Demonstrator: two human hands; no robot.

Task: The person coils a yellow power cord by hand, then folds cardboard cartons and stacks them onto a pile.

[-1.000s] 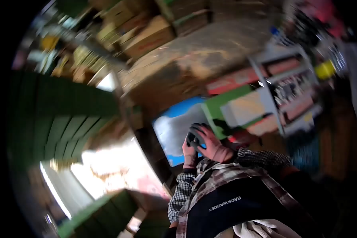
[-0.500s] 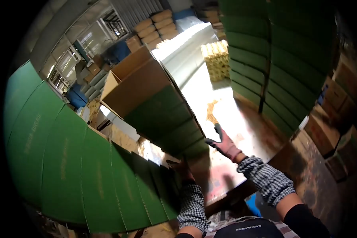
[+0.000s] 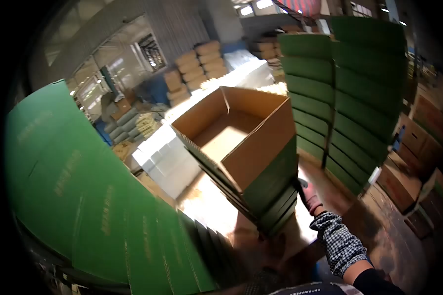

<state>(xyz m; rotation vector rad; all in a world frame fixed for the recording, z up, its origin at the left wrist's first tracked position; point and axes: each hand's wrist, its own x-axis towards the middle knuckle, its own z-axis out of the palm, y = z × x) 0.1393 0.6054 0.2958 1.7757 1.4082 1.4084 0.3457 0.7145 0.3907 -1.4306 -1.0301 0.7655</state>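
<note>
A stack of nested cardboard boxes [image 3: 273, 201], green outside with an open brown box on top, leans in the middle of the head view. My right hand [image 3: 310, 196], in a pink glove with dark fingertips, holds the stack's right side low down, its fingertips partly hidden by the edge. My left hand [image 3: 275, 246] is in deep shadow at the foot of the stack, close to its lower front. Its fingers cannot be made out. Under the stack lies a brightly lit tabletop [image 3: 209, 196].
Flat green cardboard sheets [image 3: 93, 196] stand in a row on the left. Tall stacks of green boxes [image 3: 330, 108] rise on the right. Brown cartons [image 3: 403, 177] sit on the floor at far right. Piled sacks [image 3: 197, 66] and a pale wrapped block [image 3: 167, 160] are farther back.
The box stack has shifted right and turned, so its open top now faces me. My right hand has gone from free above the tabletop to the stack's side. The view has tilted up.
</note>
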